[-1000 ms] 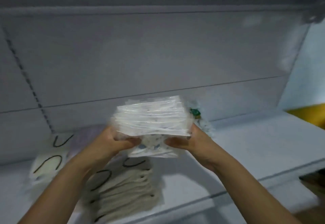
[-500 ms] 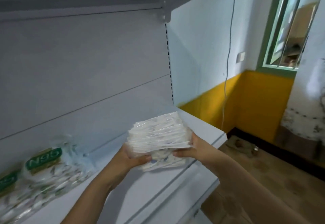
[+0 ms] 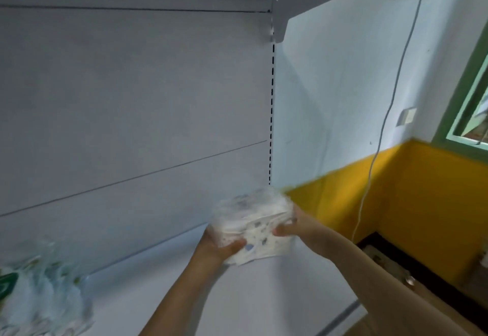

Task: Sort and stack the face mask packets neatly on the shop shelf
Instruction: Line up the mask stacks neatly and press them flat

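Both hands, left (image 3: 219,247) & right (image 3: 295,226), grip the packet stack (image 3: 253,226) from its sides, lower centre of frame, above the shelf (image 3: 184,290). Slick wrappers, uneven edges: bottom packets could slide out and the stack fan apart when set down, esp. near shelf's right end.

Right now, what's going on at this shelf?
A person is stocking a shop shelf with face mask packets. Both hands hold one stack of packets between them: the left hand grips its near left side, the right hand its right side. The stack is at the shelf's right end; the blur hides whether it rests on the shelf. Another pile of packets sits at the far left of the shelf.
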The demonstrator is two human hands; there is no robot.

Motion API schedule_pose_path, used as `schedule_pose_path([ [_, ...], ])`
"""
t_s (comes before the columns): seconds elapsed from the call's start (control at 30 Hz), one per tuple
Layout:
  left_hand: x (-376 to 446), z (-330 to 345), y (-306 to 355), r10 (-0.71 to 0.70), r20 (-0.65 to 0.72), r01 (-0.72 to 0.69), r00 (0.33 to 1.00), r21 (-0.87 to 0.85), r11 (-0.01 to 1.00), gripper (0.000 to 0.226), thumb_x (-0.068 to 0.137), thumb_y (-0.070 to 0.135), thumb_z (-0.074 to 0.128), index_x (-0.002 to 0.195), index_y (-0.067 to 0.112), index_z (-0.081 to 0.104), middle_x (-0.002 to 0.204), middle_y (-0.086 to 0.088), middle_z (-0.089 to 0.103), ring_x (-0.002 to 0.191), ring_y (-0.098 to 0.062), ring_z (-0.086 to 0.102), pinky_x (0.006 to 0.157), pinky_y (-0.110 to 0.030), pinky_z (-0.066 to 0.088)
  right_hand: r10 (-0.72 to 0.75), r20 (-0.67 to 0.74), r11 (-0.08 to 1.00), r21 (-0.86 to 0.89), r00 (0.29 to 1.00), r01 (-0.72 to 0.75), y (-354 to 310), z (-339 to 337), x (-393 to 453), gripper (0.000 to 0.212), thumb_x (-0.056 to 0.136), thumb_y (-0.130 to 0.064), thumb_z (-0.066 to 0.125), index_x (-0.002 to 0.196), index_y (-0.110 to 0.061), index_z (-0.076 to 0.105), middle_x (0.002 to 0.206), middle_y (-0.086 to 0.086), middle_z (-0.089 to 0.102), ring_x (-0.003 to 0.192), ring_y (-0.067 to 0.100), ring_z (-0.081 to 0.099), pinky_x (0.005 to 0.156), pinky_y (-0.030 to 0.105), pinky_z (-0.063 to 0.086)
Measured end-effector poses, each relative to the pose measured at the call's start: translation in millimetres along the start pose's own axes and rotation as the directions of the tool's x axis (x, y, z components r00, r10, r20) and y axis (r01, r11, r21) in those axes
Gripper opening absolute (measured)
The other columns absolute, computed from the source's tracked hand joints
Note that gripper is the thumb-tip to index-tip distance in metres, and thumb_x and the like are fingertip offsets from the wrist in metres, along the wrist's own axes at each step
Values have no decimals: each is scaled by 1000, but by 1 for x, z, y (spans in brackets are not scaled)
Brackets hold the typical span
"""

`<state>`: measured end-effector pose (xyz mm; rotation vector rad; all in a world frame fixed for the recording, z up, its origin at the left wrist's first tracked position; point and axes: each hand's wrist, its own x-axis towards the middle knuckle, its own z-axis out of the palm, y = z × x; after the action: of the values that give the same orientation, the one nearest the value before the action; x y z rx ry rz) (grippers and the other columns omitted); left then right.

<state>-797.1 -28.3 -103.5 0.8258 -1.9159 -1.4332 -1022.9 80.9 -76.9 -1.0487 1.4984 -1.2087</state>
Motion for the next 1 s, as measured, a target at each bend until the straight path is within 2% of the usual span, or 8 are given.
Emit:
schedule_pose_path([
  [0.17, 44, 11, -15, -47, -108, 42, 993, -52, 998, 68, 67, 36, 91, 124, 14, 62, 119, 4, 72, 107, -3, 68, 81, -7, 48, -65, 54, 996, 71, 996, 61, 1, -27, 46, 66, 82, -12, 78, 141, -17, 48, 134, 6, 63, 125, 25, 59, 109, 48, 42],
  [0.27, 54, 27, -11, -254, -194, 163, 947, -391, 906, 92, 65, 65, 82, 137, 18, 52, 126, -6, 67, 105, -10, 70, 85, -25, 57, -43, 32, 975, 219, 999, 35, -4, -32, 61, 27, 103, -19, 50, 129, -16, 57, 119, 6, 71, 116, 19, 65, 108, 43, 43],
  [0.33, 52, 46, -5, -427, -128, 214, 895, -717, 664, 76, 79, 77, 57, 126, 19, 65, 116, -15, 72, 97, -29, 74, 77, -46, 61, 23, 22, 932, 362, 999, -29, -3, -27, 69, 34, 106, -39, 36, 104, -21, 64, 92, -4, 76, 90, 12, 71, 96, 34, 47],
  [0.4, 55, 62, -1, -468, -161, 133, 869, -835, 535, 65, 91, 69, 40, 111, 17, 74, 102, -17, 76, 83, -34, 75, 62, -48, 61, 103, 47, 909, 402, 994, -113, 3, -19, 77, 62, 87, -73, 50, 123, -25, 65, 113, 1, 73, 109, 22, 66, 109, 44, 39],
  [0.47, 60, 78, 4, -486, -231, 77, 843, -843, 533, 72, 89, 74, 45, 125, 16, 69, 118, -20, 71, 103, -40, 70, 87, -59, 56, 136, 28, 876, 463, 990, -133, 18, -17, 92, 90, 71, -82, 62, 135, -18, 60, 129, 12, 65, 121, 33, 61, 110, 55, 39],
  [0.57, 62, 85, 1, -509, -359, 17, 783, -804, 594, 79, 87, 75, 49, 135, 14, 61, 130, -22, 64, 118, -45, 62, 106, -66, 40, 144, -14, 871, 477, 989, -120, 6, -16, 90, 70, 86, -66, 52, 127, -10, 65, 118, 16, 70, 107, 35, 68, 99, 52, 50],
  [0.83, 59, 93, -41, -432, -699, -59, 570, -559, 827, 74, 84, 72, 55, 133, 17, 62, 131, -2, 66, 123, -20, 61, 114, -45, 40, -95, 78, 995, 24, 992, 94, 2, -34, 38, 106, 61, -101, 27, 152, -49, 11, 161, -23, 8, 148, 9, 14, 119, 39, 12],
  [1.0, 54, 101, -11, -420, -763, -81, 492, -520, 850, 54, 97, 61, 45, 133, 23, 58, 135, 4, 62, 126, -19, 58, 115, -44, 40, -201, 340, 818, -457, 919, 348, 0, -44, 24, 123, 54, -96, 52, 142, -59, -26, 154, -28, -33, 149, 6, -15, 121, 41, 11],
])
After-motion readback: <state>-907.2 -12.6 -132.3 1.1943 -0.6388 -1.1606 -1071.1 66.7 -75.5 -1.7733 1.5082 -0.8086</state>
